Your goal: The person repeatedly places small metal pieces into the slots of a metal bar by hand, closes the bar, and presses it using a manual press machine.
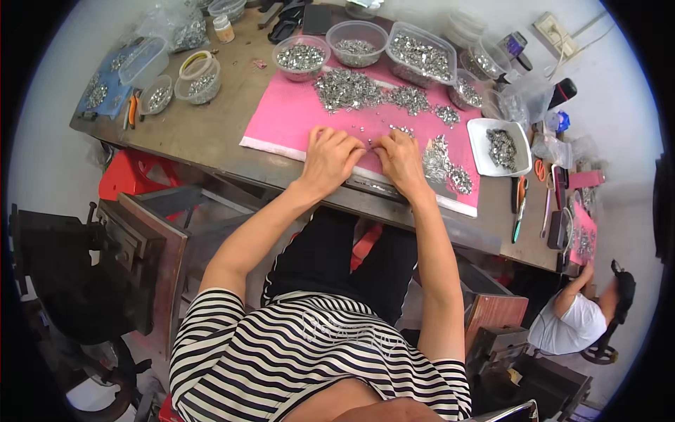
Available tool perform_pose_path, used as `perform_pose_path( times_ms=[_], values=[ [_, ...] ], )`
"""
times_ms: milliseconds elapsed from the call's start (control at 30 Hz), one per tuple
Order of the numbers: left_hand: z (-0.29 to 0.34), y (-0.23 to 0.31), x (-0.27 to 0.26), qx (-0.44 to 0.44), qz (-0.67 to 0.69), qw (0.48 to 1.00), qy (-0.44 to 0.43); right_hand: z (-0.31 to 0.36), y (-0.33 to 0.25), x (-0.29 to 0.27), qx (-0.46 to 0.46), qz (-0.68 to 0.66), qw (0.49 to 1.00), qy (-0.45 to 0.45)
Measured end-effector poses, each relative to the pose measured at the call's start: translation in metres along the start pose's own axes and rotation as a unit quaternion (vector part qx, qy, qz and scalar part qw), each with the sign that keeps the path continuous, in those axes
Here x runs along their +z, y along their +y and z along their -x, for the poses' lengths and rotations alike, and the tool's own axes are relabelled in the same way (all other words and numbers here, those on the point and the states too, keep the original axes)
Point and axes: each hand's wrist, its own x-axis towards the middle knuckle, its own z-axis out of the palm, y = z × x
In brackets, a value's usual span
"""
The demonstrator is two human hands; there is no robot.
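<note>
My left hand (329, 160) and my right hand (401, 160) meet over the near edge of a pink cloth (278, 116), both closed in a pinch. Between the fingertips is a tiny silvery metal part (370, 142); its exact shape is too small to make out. Just beyond my fingers a few loose metal pieces (402, 130) lie on the cloth. Farther back spreads a large heap of small metal parts (348, 90), with a smaller heap (408, 100) beside it. To the right of my right hand lie thin shiny pieces (437, 160) and another little pile (460, 180).
Plastic tubs of metal parts (422, 58) line the back, and a white tray (519, 169) stands at right. Beyond it lie orange-handled pliers (521, 200). Orange-handled cutters (132, 109) rest at far left near a blue sheet (112, 104). Another person (573, 320) works at far right.
</note>
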Motion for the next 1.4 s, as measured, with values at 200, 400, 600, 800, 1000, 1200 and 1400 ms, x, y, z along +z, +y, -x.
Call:
perform_pose_path(
  times_ms=[200,400,600,800,1000,1200,1400],
  values=[
    [-0.012,-0.001,0.020,0.000,-0.031,0.998,-0.053,0.013,-0.009,-0.017,0.003,-0.059,0.998,0.020],
    [-0.017,-0.001,0.022,0.009,-0.038,0.996,-0.085,0.049,-0.036,-0.049,0.014,-0.132,0.991,-0.004],
    [-0.022,0.004,0.021,0.009,-0.036,0.994,-0.106,0.060,-0.037,-0.039,-0.011,-0.091,0.996,0.016],
    [-0.021,0.006,0.025,0.005,-0.018,0.996,-0.091,0.060,-0.044,-0.035,-0.064,0.002,0.997,0.038],
    [-0.022,0.006,0.026,0.038,0.022,0.997,-0.063,0.062,-0.045,-0.037,-0.092,0.052,0.994,0.028],
    [-0.026,-0.005,-0.001,0.027,-0.014,0.989,-0.145,0.065,-0.050,-0.036,-0.107,0.101,0.989,0.023],
    [-0.016,-0.007,0.004,0.019,0.007,0.986,-0.164,0.059,-0.043,-0.040,-0.099,0.033,0.994,0.025]
  ],
)
